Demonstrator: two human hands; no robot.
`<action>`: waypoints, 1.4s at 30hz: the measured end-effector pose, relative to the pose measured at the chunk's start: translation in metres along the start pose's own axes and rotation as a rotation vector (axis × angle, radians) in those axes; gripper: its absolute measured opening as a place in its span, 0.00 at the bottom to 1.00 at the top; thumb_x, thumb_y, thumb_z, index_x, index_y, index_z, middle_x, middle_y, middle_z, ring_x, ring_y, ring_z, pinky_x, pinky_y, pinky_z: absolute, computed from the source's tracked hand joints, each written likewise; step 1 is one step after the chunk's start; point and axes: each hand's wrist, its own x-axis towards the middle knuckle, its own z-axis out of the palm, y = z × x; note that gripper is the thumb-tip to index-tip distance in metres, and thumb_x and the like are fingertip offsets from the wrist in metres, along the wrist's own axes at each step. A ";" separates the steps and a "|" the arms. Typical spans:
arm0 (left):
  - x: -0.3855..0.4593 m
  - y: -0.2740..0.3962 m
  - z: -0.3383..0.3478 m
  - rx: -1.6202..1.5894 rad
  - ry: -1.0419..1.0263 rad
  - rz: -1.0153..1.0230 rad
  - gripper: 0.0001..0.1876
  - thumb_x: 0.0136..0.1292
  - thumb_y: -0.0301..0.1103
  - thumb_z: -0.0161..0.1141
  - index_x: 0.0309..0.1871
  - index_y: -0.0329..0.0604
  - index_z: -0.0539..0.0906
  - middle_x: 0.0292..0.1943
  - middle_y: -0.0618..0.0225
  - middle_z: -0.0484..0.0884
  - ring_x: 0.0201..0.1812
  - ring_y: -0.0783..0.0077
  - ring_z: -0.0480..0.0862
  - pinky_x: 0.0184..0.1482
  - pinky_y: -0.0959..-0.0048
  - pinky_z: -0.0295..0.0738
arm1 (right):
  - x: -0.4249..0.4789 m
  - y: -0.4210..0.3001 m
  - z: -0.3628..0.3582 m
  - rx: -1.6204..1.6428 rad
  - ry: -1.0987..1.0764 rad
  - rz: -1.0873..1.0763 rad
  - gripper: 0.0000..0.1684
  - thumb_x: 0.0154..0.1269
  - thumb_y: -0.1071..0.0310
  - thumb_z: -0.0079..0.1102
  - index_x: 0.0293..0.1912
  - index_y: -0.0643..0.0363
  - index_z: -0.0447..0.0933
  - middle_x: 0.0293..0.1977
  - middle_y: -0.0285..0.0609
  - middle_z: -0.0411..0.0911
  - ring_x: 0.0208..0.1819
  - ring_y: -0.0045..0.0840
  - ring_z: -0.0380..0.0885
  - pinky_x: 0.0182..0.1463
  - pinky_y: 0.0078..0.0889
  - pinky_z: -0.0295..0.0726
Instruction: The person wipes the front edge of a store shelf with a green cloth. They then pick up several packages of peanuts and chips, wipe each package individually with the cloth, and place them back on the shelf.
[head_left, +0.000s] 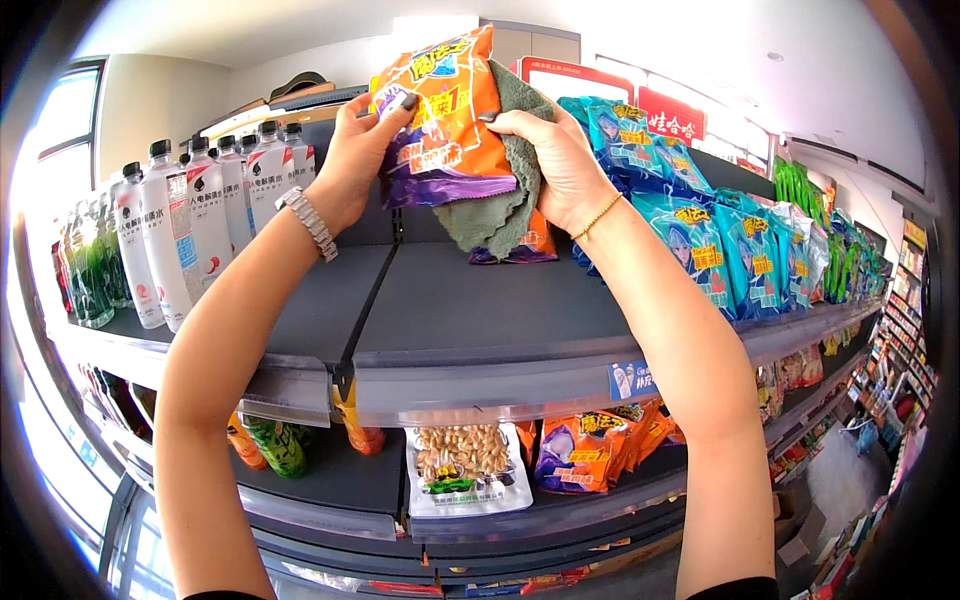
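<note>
Both my hands hold up an orange and purple snack bag (450, 127) above the dark top shelf. My left hand (364, 154) grips its left side, thumb across the front. On its right edge, my right hand (547, 154) pinches the bag and also holds a grey-green cloth (517, 172), which hangs behind and below the bag. Behind the cloth, another orange and purple bag (536, 244) lies on the shelf, partly hidden.
Clear bottles with black caps (206, 202) stand at the left of the shelf. Teal snack bags (682, 232) are stacked at the right. A clear plastic lip (487, 382) edges the shelf. Below are a bag of nuts (469, 465) and orange bags (581, 454).
</note>
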 end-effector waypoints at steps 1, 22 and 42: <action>-0.003 0.000 0.004 0.111 0.055 -0.005 0.29 0.62 0.39 0.60 0.60 0.38 0.59 0.47 0.60 0.74 0.44 0.77 0.77 0.43 0.75 0.76 | 0.000 0.001 -0.001 -0.031 0.018 -0.014 0.20 0.53 0.79 0.57 0.48 0.66 0.71 0.40 0.44 0.77 0.40 0.26 0.79 0.44 0.29 0.80; -0.037 0.023 0.025 -0.128 -0.389 -0.284 0.27 0.52 0.19 0.52 0.58 0.42 0.64 0.50 0.59 0.75 0.48 0.65 0.79 0.49 0.65 0.78 | 0.004 0.012 -0.010 -1.042 0.182 -0.443 0.27 0.50 0.80 0.49 0.54 0.65 0.70 0.54 0.56 0.71 0.58 0.44 0.68 0.63 0.37 0.65; -0.029 0.018 0.024 0.005 -0.136 -0.048 0.16 0.62 0.27 0.50 0.53 0.40 0.66 0.42 0.57 0.79 0.35 0.64 0.84 0.24 0.70 0.80 | 0.005 0.017 -0.012 -1.097 0.306 -0.439 0.22 0.52 0.75 0.50 0.50 0.65 0.73 0.46 0.59 0.75 0.51 0.50 0.72 0.58 0.41 0.68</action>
